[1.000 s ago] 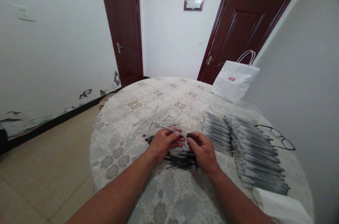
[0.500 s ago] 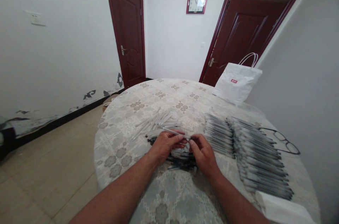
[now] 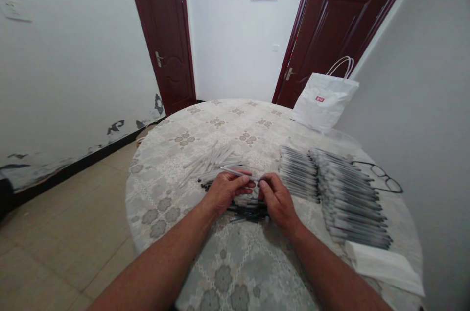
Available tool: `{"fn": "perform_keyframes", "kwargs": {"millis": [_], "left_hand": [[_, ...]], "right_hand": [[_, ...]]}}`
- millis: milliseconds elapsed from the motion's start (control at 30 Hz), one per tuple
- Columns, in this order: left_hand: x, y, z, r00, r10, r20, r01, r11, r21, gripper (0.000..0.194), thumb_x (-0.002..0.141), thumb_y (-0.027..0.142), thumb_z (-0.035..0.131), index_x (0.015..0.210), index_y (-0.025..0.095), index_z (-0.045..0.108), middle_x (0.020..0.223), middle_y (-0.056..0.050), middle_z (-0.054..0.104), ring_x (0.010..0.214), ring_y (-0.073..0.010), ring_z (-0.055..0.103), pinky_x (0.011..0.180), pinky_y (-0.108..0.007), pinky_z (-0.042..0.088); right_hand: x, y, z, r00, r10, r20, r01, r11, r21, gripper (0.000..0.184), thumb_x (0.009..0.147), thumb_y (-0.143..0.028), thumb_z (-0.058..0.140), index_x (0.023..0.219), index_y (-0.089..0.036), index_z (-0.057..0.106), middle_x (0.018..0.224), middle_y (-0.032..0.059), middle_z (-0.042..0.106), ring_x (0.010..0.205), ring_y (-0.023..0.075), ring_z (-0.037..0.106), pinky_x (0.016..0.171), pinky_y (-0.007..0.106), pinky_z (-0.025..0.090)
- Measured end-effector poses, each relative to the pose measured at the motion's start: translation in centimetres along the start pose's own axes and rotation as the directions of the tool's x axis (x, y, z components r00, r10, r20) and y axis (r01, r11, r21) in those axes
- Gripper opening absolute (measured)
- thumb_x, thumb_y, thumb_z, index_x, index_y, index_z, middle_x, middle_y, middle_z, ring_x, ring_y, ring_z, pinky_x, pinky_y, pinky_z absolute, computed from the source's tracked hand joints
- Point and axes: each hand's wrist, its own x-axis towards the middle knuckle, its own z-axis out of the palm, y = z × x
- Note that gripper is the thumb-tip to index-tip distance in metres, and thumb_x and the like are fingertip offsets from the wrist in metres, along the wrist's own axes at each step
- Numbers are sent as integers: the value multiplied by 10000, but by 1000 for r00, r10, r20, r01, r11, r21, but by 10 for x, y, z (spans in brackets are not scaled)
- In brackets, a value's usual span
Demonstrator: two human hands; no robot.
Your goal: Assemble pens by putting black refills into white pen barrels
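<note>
A pale, slim pen (image 3: pixel 230 171) is pinched between the thumb and fingers of my left hand (image 3: pixel 229 188), its far end sticking out to the upper left. At its other end the fingers of my right hand (image 3: pixel 273 196) are closed in a pinch; the small part between them is mostly hidden. Below both hands lies a pile of thin black pen parts (image 3: pixel 247 211). Just beyond my left hand, white pen barrels (image 3: pixel 213 159) are heaped loosely, with some black pieces (image 3: pixel 204 185) at their near edge.
Right of my hands, pens lie in two rows, a shorter row (image 3: pixel 299 174) and a longer one (image 3: pixel 352 198). Eyeglasses (image 3: pixel 385 179), a folded white packet (image 3: pixel 384 267) and a white paper bag (image 3: pixel 325 103) rest along the right side of the round table (image 3: pixel 161 262).
The camera view has tilted down and shifted slightly, so everything sits higher in the picture. My hands keep nearly the same pinch on the pen.
</note>
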Motion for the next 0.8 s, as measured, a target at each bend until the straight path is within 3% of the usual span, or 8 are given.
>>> {"fn": "perform_keyframes", "kwargs": {"millis": [167,267,367,500,633,700,800], "left_hand": [[-1,0,1,999,-24,26,23,999,26,344,743,325,834,999,114,744,880,-118,762,851,-240,737,794,-365,594],[-1,0,1,1000,-10,1,10,1000,20,328,746,314,832,992,116,745,879,-117,764,847,-239,739,788,-366,597],[0,0,1,1000,0,-9,0,1000,11,316,746,304,832,985,116,744,860,-112,762,841,-235,738,780,-361,600],[0,-1,0,1000,-9,19,9,1000,14,312,752,307,829,986,120,744,853,-107,761,839,-229,736,786,-357,600],[0,-2,1,999,-18,35,16,999,44,307,763,311,819,997,125,747,855,-101,761,830,-224,734,778,-350,598],[0,-2,2,999,-15,28,14,999,48,301,765,307,817,994,125,748,846,-98,759,821,-221,732,767,-345,598],[-1,-2,3,1000,-3,17,3,1000,23,298,758,306,820,981,122,749,832,-92,753,817,-223,732,761,-350,600]], "right_hand": [[1,2,0,998,53,41,-56,997,51,453,1010,-525,397,719,-221,565,623,-9,573,555,152,503,557,285,384],[1,2,-2,999,47,16,-48,992,117,347,996,-507,437,879,-223,598,656,-15,594,550,149,509,559,282,396],[0,2,-2,1000,-6,-2,6,997,81,216,939,-440,570,1013,-238,577,737,-19,622,630,162,554,622,286,424],[0,3,-1,999,-27,22,28,999,-35,199,972,-422,522,922,-239,582,714,-25,599,652,164,547,647,289,410],[0,5,-1,997,1,78,1,1000,-31,410,1023,-476,400,734,-224,545,638,-19,552,590,156,509,592,289,378],[0,6,-1,998,8,67,-8,1000,2,424,1030,-488,372,754,-222,554,640,-15,555,584,157,511,586,289,383],[-1,6,-3,999,-7,40,6,1000,26,287,1008,-468,447,933,-226,583,668,-24,571,598,161,526,602,288,401]]}}
